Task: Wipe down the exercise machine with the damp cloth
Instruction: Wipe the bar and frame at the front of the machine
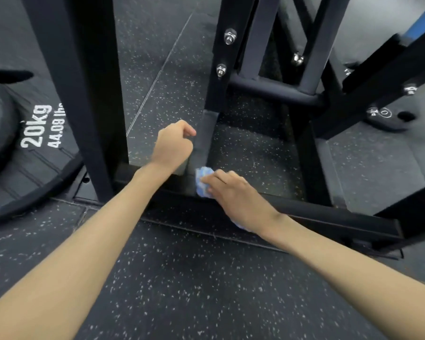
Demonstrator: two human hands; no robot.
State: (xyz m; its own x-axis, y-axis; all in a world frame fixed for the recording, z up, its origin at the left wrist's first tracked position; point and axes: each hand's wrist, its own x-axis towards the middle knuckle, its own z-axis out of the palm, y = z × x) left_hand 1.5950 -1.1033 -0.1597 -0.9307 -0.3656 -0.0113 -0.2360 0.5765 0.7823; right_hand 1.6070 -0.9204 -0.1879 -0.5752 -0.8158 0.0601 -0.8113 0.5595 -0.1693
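Both forearms come in from the bottom edge, bare, reaching fwd over speckled black rubber floor point(182, 278). R hand point(233, 195) sits on a blue cloth point(203, 181), fingers stretched out and close together, pressing it onto the low horizontal base bar point(329, 214) of the black exercise machine, right where the bar meets a vertical post point(207, 133). Cloth is bunched; most of it sticks out past the fingertips, a small bit peeks out under the wrist. L hand point(173, 146) is just left of that same post, fingers curled in, fist-like, thumb side toward the post; can't tell if it touches the metal or grips anything.

Post has two silver bolts point(230, 36) higher up, w/ a round crossbar point(272, 90) running off to the right behind it. Thick black upright point(84, 94) stands further left. At far left, a black weight plate point(22, 143) marked 20kg / 44.09 lbs. Another plate point(388, 119) lies at right, partly behind the frame, blurred.
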